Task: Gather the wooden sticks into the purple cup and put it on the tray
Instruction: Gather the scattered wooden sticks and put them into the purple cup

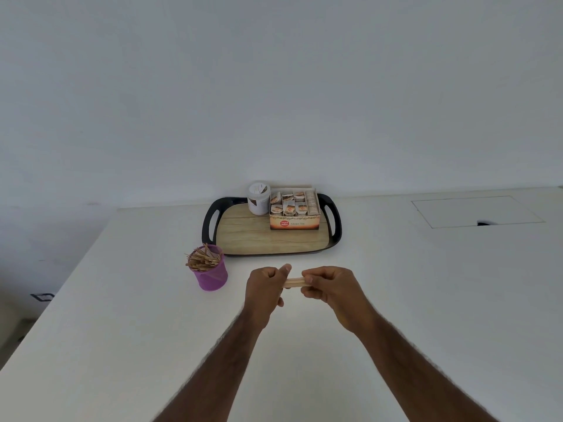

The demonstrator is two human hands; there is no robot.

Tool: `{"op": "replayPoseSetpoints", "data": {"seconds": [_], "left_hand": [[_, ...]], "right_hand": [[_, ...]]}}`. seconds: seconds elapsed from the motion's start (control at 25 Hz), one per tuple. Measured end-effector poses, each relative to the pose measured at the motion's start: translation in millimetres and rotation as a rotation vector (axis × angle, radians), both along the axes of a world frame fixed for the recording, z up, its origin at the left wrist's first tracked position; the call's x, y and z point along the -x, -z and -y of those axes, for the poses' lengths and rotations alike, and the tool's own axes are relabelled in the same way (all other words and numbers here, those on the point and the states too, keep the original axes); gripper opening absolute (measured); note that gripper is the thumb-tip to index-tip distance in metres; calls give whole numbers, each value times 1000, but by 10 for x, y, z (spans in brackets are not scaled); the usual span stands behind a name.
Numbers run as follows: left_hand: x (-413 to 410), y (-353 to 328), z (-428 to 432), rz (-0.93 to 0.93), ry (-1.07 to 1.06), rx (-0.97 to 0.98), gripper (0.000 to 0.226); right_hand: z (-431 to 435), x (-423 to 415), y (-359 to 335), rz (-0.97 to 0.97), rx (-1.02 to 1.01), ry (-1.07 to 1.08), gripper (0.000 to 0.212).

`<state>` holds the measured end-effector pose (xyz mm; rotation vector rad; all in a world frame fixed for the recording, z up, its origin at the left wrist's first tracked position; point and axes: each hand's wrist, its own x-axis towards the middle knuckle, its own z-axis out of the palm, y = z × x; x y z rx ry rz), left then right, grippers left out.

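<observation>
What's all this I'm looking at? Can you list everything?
table: one, white, fills the lower view
tray: one, black rim, wood-look base, far middle of the table
jar: one, white, back of the tray
tea box: one, orange-white, open, right of the jar
purple cup: one, on the table beside the tray
cup sticks: many, wooden, in the cup
held sticks: small bundle, pale, between both hands
left hand: grips the bundle's left end
right hand: grips its right end
</observation>
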<state>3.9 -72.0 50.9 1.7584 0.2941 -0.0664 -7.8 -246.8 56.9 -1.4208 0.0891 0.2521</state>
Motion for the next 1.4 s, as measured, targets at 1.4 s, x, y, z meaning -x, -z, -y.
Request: {"op": "replayPoseSetpoints", "data": {"seconds": [1.4], "left_hand": [[542,1320,-680,45,238,-1090,76]], "right_hand": [[-2185,-1215,-923,1073,1632,-588,25]]}}
